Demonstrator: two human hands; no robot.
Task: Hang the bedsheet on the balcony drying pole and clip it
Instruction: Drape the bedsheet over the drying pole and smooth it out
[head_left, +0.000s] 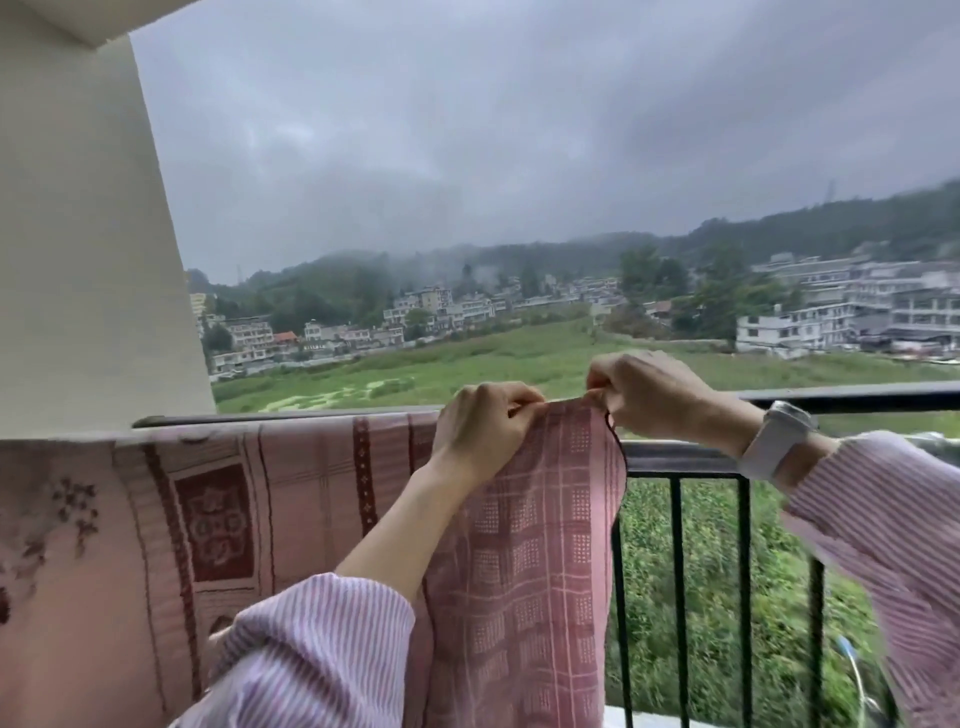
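While draped over the balcony rail (857, 402), pink bedsheet (524, 545) hangs at its right end; left hand (478, 436) and right hand (649, 397) both pinch its top hem, likely to spread it; no clip visible; white watch (776, 439) on right wrist.

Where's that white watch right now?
In the head view, the white watch sits on the right wrist, right of centre, between the right hand and the striped sleeve, before the black railing.

Bedsheet: pink patterned cotton bedsheet (322, 499) draped over the black metal balcony railing (852, 402).
Left hand (480, 434): fingers pinching the sheet's top edge at the railing.
Right hand (649, 397): beside it, pinching the sheet's corner; white wristwatch (776, 439) on its wrist.
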